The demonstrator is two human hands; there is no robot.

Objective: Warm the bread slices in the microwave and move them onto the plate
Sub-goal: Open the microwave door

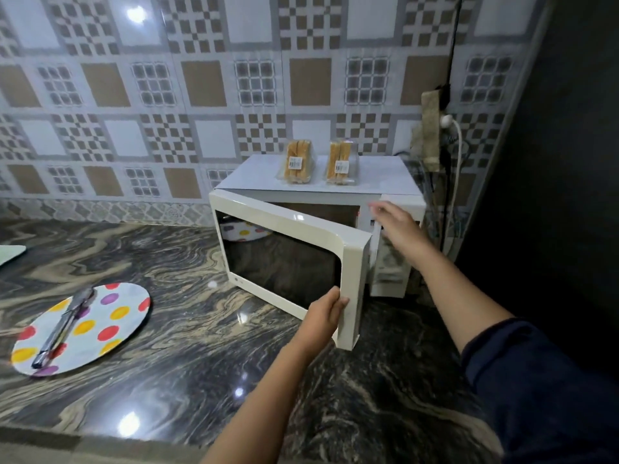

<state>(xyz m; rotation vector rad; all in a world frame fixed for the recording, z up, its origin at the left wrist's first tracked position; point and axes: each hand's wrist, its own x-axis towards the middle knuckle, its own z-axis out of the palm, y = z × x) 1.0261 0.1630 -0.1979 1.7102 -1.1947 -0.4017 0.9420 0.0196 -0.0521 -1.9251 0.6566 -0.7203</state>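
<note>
A white microwave (335, 177) stands against the tiled wall, its door (284, 249) swung partly open. My left hand (326, 311) grips the door's free edge near the bottom. My right hand (395, 226) is blurred, with fingers spread in front of the control panel. Two clear packs of bread slices (296, 162) (341, 163) stand upright on top of the microwave. A round plate with coloured dots (110, 326) lies on the counter at the left, with metal tongs (62, 329) resting across it. The oven's inside is mostly hidden by the door.
The dark marbled counter (201, 346) runs from the wall to the near edge. A white cable and plug (450, 128) hang at a wall socket right of the microwave. A dark wall (569, 162) closes off the right side. A pale object's corner (10, 252) shows at far left.
</note>
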